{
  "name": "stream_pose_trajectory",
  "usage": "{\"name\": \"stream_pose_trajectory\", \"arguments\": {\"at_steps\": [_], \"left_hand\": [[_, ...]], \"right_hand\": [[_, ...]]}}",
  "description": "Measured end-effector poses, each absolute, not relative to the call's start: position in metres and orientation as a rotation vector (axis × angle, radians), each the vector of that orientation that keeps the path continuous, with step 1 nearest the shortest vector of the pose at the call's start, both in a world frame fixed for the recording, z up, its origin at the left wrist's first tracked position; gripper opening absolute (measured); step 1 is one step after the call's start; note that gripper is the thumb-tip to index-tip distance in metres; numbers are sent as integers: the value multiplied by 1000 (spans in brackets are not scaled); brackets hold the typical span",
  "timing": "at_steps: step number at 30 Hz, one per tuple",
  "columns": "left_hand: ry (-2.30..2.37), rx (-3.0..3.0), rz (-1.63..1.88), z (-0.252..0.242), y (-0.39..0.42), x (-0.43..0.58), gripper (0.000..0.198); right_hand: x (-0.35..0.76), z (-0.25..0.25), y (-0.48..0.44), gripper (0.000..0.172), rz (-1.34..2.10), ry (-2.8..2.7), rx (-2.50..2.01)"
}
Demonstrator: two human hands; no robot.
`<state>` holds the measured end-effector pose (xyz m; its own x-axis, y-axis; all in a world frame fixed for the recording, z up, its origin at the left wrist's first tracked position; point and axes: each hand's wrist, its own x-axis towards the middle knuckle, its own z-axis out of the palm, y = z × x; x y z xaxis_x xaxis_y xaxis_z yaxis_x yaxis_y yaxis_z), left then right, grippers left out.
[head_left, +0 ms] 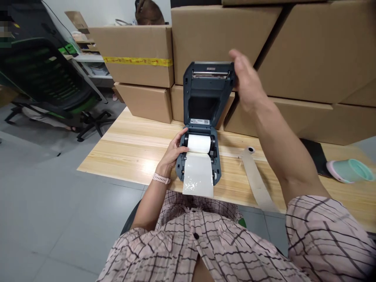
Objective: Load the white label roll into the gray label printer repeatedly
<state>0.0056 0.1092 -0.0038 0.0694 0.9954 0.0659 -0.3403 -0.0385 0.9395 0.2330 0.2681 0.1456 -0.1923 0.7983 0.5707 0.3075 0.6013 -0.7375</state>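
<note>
— My left hand [172, 154] is round the left side of the printer [201, 128], thumb and forefinger spread, thumb tip right by the white roll [199, 144]; my right hand [249, 86] is up at the right edge of the raised lid [202, 88], but it's blurry and partly hidden, so I can't tell if it's gripping or just steadying.

— Where's the printer sitting?

— On the wooden table [117, 141], near my edge, cardboard boxes [217, 39] behind; the roll's in its bay, its strip [198, 172] hanging out the front.

— Tips?

— I'd brace the printer low from the side; thumb light, so the roll isn't nudged; strip flat and straight; lid guided, never dropped, fingers clear of the rim; and I'd leave that loose strip [257, 180] on the right alone.
</note>
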Motion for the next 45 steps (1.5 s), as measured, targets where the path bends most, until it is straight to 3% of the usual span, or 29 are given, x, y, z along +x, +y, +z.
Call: {"name": "stream_pose_trajectory", "arguments": {"at_steps": [3, 8, 14, 18, 22, 26, 36, 40, 41, 45], "left_hand": [[864, 964, 1369, -5, 112, 6, 71], [905, 648, 1533, -12, 121, 1, 37], [1076, 954, 1862, 7, 92, -7, 33], [1189, 1674, 1690, 34, 53, -1, 32], [1109, 2104, 1532, 35, 32, 15, 31], [1127, 2097, 1640, 17, 29, 26, 34], [1220, 1872, 1664, 6, 16, 31, 27], [1573, 1397, 2155, -10, -23, 31, 25], [1606, 1314, 2159, -14, -34, 30, 33], [1407, 1173, 1205, -20, -58, 30, 58]], "right_hand": [[226, 140, 260, 53, 576, -1827, -887], [243, 124, 175, 59, 416, -1973, -695], [265, 73, 65, 54, 368, -2422, -666], [260, 47, 36, 51, 320, -2403, -756], [237, 33, 33, 29, 365, -2017, -813], [215, 23, 35, 20, 347, -1706, -901], [216, 19, 48, 26, 474, -1822, -838], [214, 18, 47, 29, 488, -1811, -851], [214, 18, 47, 29, 494, -1810, -855], [213, 19, 47, 30, 508, -1802, -870]]}}
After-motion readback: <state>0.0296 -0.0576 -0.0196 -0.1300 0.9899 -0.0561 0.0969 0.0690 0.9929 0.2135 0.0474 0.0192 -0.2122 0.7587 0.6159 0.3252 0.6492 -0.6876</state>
